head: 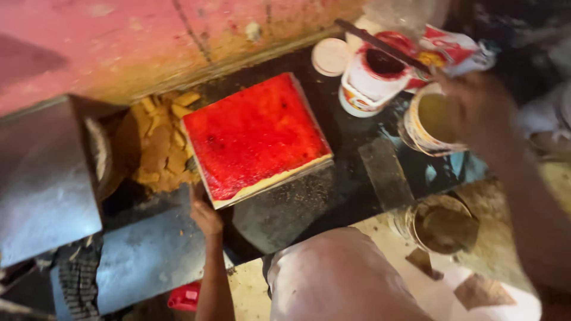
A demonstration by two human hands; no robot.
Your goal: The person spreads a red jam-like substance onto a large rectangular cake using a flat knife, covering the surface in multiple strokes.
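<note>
My left hand (205, 217) rests at the red slab (256, 138) corner, fingers loose — right hand (473, 104) grips a stick (380, 44) over the paint tub (372, 74).

Square slab (256, 138): top face bright red with small dark flecks; exposed edges pale cream. Crumbly heap (157, 148) left of it: ochre-yellow to tan. Wall (119, 41): faded pink-red, yellowish staining along the base. Floor (351, 184): black, dusted with tan specks. Tub (372, 80): white outside, red and yellow print, deep red contents. Round lid (331, 56): off-white. Tin (429, 119): dull olive-yellow contents. Metal sheet (41, 178): grey-blue.
</note>
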